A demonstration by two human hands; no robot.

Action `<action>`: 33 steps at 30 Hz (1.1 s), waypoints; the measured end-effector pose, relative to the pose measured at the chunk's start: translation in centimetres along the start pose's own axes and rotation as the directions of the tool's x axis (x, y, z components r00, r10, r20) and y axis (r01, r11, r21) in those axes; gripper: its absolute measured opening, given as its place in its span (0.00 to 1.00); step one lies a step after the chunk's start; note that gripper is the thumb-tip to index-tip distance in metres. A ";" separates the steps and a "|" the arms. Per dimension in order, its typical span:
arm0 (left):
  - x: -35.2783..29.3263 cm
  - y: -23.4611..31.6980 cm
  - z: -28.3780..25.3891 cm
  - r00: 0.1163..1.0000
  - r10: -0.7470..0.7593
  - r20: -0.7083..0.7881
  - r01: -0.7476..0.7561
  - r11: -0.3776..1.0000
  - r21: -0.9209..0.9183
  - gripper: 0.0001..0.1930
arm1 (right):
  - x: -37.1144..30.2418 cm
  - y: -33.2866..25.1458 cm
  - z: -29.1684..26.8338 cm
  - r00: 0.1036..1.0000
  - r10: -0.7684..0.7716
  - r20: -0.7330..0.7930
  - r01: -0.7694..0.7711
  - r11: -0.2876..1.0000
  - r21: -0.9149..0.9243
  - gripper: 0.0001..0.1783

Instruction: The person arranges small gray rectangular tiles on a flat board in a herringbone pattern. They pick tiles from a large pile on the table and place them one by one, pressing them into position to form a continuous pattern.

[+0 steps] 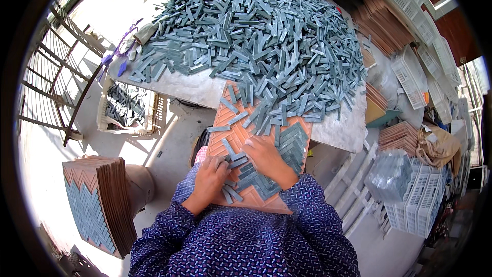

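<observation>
An orange tray (pixel 250 196) with herringbone grooves rests in front of me, its far end against the table. Grey-green stone strips (pixel 292 149) fill its right side and lower middle in a zigzag pattern, while several loose strips (pixel 229 147) lie askew across its left side. My left hand (pixel 209 178) is over the left part of the tray, fingers curled closed at the strips; its fingertips are partly hidden. Over the tray's middle, my right hand (pixel 267 160) has its fingers bent down and drawn together beside the strips. Whatever either hand pinches is hidden.
A big heap of stone strips (pixel 256 25) covers the pale table (pixel 333 136). A white crate (pixel 152 105) of strips stands below left. Stacked trays (pixel 110 195) are near my left; more tray stacks (pixel 384 23), white crates (pixel 415 200) and a brown bag (pixel 441 146) line the right.
</observation>
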State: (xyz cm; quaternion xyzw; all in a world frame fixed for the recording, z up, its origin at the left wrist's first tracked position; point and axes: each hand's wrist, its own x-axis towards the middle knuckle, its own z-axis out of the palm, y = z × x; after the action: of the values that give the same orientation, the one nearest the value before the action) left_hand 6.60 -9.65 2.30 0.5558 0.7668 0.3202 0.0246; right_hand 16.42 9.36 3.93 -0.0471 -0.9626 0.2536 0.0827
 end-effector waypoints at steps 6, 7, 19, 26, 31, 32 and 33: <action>0.3 0.5 0.8 0.996 0.056 0.062 -0.060 0.997 0.056 0.13 | -2.7 -0.2 -3.0 0.943 0.307 -0.129 -0.243 0.900 0.363 0.12; 0.4 0.6 0.9 0.996 0.067 0.065 -0.072 0.995 0.073 0.13 | -3.5 -0.2 -3.4 0.922 0.372 -0.109 -0.296 0.858 0.419 0.12; 2.2 1.5 0.6 0.966 0.138 0.218 -0.164 0.981 0.105 0.14 | -9.8 0.3 -2.7 0.810 0.577 -0.105 -0.376 0.647 0.663 0.12; 2.5 1.8 1.4 0.951 0.046 0.307 -0.060 0.997 0.038 0.20 | -9.8 0.1 -3.7 0.810 0.562 -0.168 -0.342 0.686 0.642 0.11; 3.1 1.5 2.6 0.946 0.125 0.299 -0.155 0.985 0.078 0.22 | -10.2 0.3 -3.3 0.811 0.560 -0.169 -0.335 0.682 0.650 0.12; 3.1 1.7 2.5 0.940 0.119 0.321 -0.159 0.982 0.100 0.23 | -10.2 0.3 -3.3 0.812 0.560 -0.165 -0.338 0.682 0.648 0.13; 3.2 1.9 2.3 0.933 0.113 0.343 -0.163 0.979 0.121 0.23 | -10.0 0.3 -3.4 0.818 0.549 -0.171 -0.333 0.694 0.638 0.13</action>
State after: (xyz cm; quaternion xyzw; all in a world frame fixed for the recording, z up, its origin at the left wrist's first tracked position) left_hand 7.90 -5.50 2.47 0.6549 0.7320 0.1647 0.0906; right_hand 26.88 9.90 5.34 -0.2972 -0.7659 0.5347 0.1979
